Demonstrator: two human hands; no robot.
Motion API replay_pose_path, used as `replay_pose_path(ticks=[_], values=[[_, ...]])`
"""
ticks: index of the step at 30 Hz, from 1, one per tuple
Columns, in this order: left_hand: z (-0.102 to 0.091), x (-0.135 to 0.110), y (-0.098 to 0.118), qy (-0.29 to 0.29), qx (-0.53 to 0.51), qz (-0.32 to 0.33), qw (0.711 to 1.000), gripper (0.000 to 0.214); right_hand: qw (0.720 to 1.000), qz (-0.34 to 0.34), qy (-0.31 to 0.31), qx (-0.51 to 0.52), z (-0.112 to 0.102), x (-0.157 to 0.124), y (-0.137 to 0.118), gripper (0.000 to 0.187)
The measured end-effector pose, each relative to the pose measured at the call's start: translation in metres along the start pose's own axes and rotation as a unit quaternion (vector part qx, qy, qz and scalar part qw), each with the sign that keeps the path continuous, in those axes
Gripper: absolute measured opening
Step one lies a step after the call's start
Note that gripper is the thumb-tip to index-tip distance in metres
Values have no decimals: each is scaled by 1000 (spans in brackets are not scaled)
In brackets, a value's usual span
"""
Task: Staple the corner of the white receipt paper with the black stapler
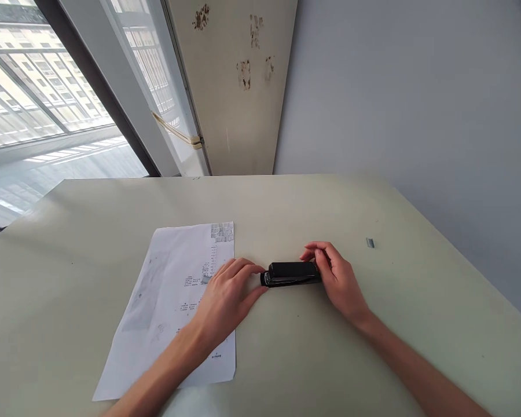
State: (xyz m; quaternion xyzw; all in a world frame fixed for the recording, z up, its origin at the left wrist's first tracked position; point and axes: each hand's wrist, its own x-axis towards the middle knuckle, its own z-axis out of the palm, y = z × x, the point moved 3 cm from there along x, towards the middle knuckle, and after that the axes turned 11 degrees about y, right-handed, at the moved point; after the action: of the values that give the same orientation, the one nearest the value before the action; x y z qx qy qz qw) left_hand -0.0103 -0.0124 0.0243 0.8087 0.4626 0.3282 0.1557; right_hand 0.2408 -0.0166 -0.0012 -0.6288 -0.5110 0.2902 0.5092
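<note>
A black stapler (292,274) lies flat on the pale green table (373,324), lengthwise left to right. My right hand (336,278) curls its fingers around the stapler's right end. My left hand (228,298) rests with fingers extended over the right edge of a printed white paper sheet (169,307), its fingertips touching the stapler's left end.
A small strip of staples (370,243) lies on the table to the right. A grey wall (417,104) runs along the table's right and far edges. A window (47,98) and a stained beige panel (234,87) stand behind the table.
</note>
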Motion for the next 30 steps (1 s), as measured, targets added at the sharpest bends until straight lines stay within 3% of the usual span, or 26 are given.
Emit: replay_pose_path(ticks=[8,15,18,23,30], values=[[7,2,3,15,1,19,1000,18,1000,-1,-13,-9,-1,-3,-2,39],[11,4,10,35,19,17,999,18,983,-112,-127,-74,4,-12,-14,31],[10,4,10,36,45,32,998,19,981,-109,-140,-77,4,-12,-15,29],[-4,1,2,24,87,74,993,17,979,-121,-146,-78,0,-9,-13,28],[-31,-6,-18,5,97,76,992,21,979,-121,-139,-84,-3,-7,-13,29]])
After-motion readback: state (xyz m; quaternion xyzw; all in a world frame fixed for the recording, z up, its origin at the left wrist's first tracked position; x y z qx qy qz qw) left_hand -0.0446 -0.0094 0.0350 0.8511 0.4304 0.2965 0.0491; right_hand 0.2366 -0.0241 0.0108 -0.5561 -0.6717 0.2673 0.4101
